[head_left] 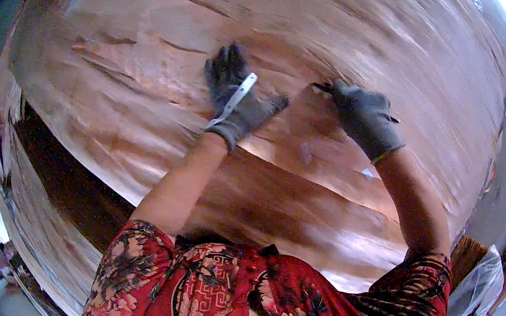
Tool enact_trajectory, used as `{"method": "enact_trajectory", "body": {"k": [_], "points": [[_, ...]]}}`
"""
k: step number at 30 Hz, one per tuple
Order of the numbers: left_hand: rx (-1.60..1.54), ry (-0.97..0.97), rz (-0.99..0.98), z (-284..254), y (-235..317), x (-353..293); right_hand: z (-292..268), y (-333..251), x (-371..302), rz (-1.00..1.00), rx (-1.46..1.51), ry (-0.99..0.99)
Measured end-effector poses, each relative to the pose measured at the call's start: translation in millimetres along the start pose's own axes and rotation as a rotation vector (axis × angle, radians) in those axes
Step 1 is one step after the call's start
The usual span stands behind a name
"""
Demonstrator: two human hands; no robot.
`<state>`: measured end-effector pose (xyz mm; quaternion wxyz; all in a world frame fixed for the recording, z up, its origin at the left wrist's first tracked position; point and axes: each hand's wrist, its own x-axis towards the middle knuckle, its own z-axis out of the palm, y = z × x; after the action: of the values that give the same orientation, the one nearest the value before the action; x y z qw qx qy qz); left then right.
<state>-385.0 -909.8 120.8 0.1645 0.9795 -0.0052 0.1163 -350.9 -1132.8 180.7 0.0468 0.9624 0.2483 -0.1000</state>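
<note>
Clamping a dark tool (323, 87) in our right hand (366, 113), left hand (226, 86) spread, we could slip and tear the wrinkled veneer (354, 34).

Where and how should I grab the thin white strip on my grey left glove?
Likely pinch the thin white strip at its upper end, from the upper right: it juts beyond the grey-gloved left hand, between thumb and fingers; the rest overlies the glove.

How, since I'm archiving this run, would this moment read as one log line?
left gloved hand: open over brown sheet; white strip: across that hand; right gloved hand: holding dark object
</note>
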Motion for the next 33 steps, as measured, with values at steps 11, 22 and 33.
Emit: {"method": "enact_trajectory", "body": {"k": [11,22,33], "points": [[-0.014,0.049,0.051,13.4,-4.0,-3.1,48.5,64.3,-161.9,0.417,0.116,-0.057],[-0.199,-0.046,-0.009,11.7,10.7,0.4,76.2,68.6,-235.7,0.422,0.109,-0.055],[0.068,-0.149,-0.079,13.2,8.0,1.2,76.3,85.9,-169.2,0.605,0.348,0.365]]}}
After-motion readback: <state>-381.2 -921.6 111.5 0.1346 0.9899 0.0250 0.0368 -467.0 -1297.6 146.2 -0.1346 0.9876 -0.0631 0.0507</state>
